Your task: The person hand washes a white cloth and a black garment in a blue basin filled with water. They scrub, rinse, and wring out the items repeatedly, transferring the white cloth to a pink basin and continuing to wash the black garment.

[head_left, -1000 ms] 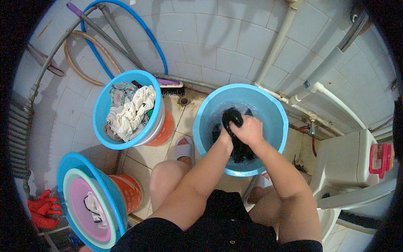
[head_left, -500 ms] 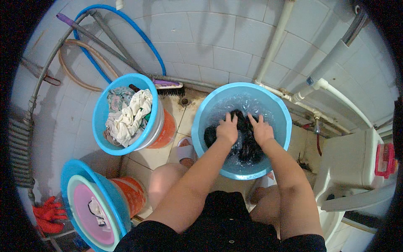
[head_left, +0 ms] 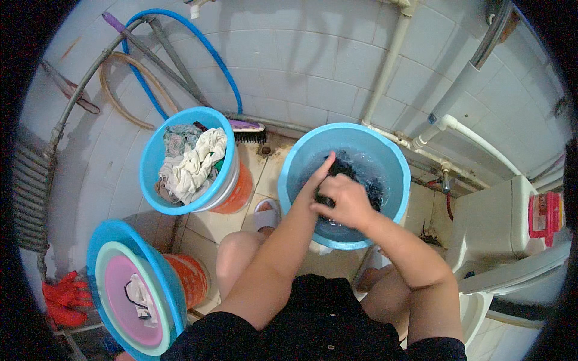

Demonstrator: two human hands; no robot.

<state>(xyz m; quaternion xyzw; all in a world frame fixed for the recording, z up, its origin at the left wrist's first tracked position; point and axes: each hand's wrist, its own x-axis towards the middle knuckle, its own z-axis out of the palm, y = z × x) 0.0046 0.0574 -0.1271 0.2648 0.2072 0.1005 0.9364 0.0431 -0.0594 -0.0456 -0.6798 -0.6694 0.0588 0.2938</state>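
A black garment [head_left: 344, 166] lies bunched up in the water of a light blue basin [head_left: 397, 177] that stands on the floor before me. My left hand [head_left: 321, 173] is turned edge-on over the basin's middle, against the garment. One of its digits points straight out; the others are hidden. Across from it, close to the left wrist, my right hand [head_left: 348, 200] is closed, fingers bent over part of the black garment. Dark fabric shows between this hand and the left wrist.
Left of the basin, a blue tub [head_left: 146, 180] of light clothes rests on an orange bucket [head_left: 238, 189]. Nearer, nested basins [head_left: 102, 301] hold a white item. Red gloves [head_left: 66, 298] hang at far left. A brush [head_left: 250, 129] lies by the wall; the toilet [head_left: 487, 222] is right.
Both hands were spread side by side on the garment. The right hand has moved left and curled close to the left wrist; the left has turned edge-on. The view has shifted slightly.
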